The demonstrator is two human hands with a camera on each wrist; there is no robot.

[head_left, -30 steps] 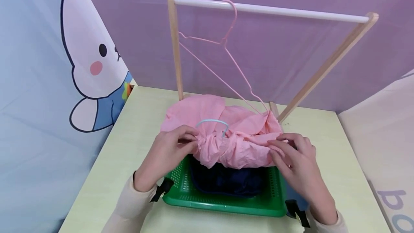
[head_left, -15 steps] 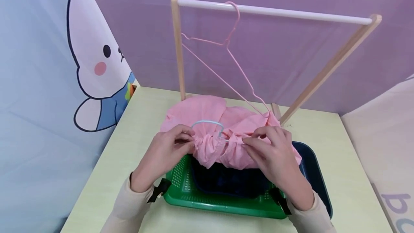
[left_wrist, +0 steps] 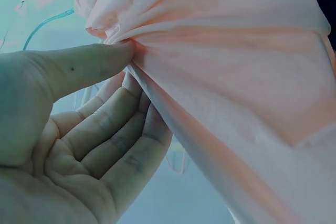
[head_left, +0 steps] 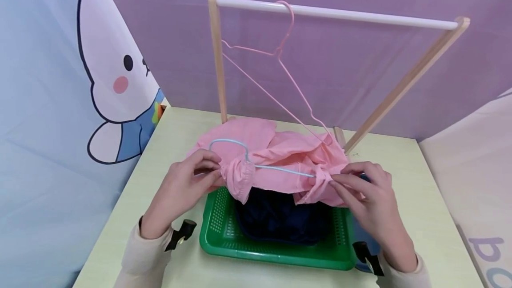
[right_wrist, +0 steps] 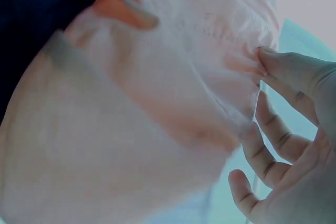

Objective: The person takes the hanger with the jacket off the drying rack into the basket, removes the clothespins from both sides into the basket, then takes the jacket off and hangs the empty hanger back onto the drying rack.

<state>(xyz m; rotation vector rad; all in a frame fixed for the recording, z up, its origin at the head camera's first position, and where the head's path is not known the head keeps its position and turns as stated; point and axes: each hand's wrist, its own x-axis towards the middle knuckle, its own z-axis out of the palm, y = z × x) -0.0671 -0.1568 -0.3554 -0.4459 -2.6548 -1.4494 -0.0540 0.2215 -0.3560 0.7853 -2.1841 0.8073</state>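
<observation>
A pink garment (head_left: 290,143) with a gathered edge is bunched over a light blue clothes hanger (head_left: 282,170). The hanger's hook and a stretch of its bar are uncovered; both ends are hidden in the cloth. My left hand (head_left: 182,188) pinches the garment near the hanger's left end; in the left wrist view the thumb presses the cloth (left_wrist: 226,72) against the fingers. On the opposite side my right hand (head_left: 370,199) pinches the cloth between thumb and index finger. In the right wrist view its other fingers (right_wrist: 268,156) are spread apart from the fabric.
Below the garment stands a green basket (head_left: 276,257) holding dark navy cloth (head_left: 284,221). A dark blue tray (head_left: 366,243) is partly hidden behind my right hand. Behind, a rack with a white rail (head_left: 372,16) carries a pink hanger (head_left: 294,81).
My right hand went left along the garment, then back right. My left hand moved left with the hanger's hook. The bunched cloth has spread apart, baring part of the blue bar.
</observation>
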